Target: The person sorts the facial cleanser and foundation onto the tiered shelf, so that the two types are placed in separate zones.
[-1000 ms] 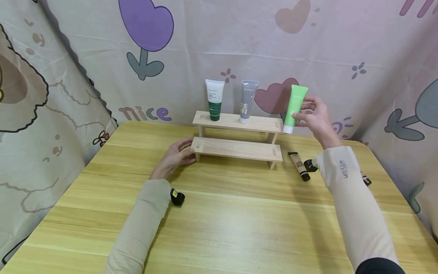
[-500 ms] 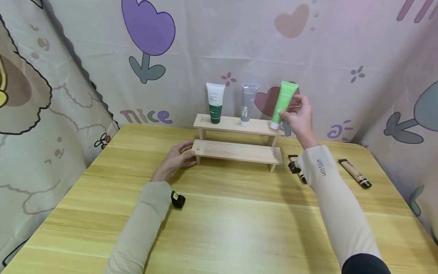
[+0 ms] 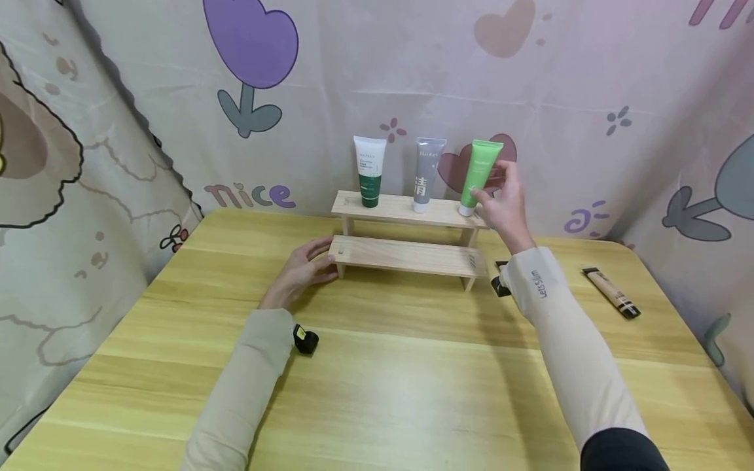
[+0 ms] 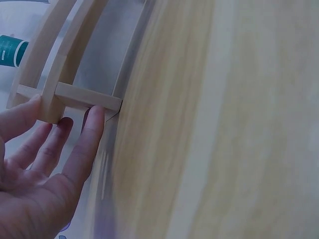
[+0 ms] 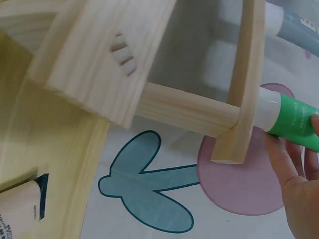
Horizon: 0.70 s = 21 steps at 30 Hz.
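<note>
A two-step wooden rack stands near the back of the table. On its upper step, a white-and-green tube and a grey tube stand cap down. My right hand pinches a light green tube at the step's right end. That tube leans slightly, its white cap at the upper board. My left hand is at the rack's left end, its fingertips touching the lower step's board and leg. No tube stands on the lower step.
A beige tube with black ends lies on the table at the right. Another beige tube lies right of the rack, mostly hidden by my right sleeve in the head view. A patterned curtain hangs behind the table.
My right hand has carried the green tube leftwards from beyond the rack's right end to the upper step, uncovering the far right beige tube. My left hand keeps its place.
</note>
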Available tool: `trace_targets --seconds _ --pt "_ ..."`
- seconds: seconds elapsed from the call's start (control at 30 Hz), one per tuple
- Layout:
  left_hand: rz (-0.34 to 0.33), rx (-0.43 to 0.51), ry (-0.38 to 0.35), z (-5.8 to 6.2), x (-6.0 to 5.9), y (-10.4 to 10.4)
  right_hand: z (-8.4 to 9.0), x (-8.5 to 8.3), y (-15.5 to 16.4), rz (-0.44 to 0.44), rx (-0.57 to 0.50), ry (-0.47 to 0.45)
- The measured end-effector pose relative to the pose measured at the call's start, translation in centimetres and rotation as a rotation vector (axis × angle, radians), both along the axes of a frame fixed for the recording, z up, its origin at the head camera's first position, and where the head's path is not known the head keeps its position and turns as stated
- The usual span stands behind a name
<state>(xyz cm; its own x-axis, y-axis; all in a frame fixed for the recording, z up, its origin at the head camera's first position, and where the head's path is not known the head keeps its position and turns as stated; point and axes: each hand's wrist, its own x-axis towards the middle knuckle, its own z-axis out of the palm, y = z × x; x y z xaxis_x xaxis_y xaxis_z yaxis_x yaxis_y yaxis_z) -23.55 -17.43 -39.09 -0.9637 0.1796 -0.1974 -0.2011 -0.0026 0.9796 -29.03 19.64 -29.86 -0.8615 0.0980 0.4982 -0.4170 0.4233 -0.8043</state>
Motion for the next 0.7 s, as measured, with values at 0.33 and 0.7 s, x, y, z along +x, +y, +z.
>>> trace_targets --seconds 0.33,0.7 --pt "0.000 -0.002 -0.001 0.0 0.0 0.1 -0.5 0.3 0.7 0.038 0.028 -0.007" --pt "0.002 0.003 -0.010 0.0 -0.2 0.0 0.0 0.7 3.5 0.042 0.034 -0.100"
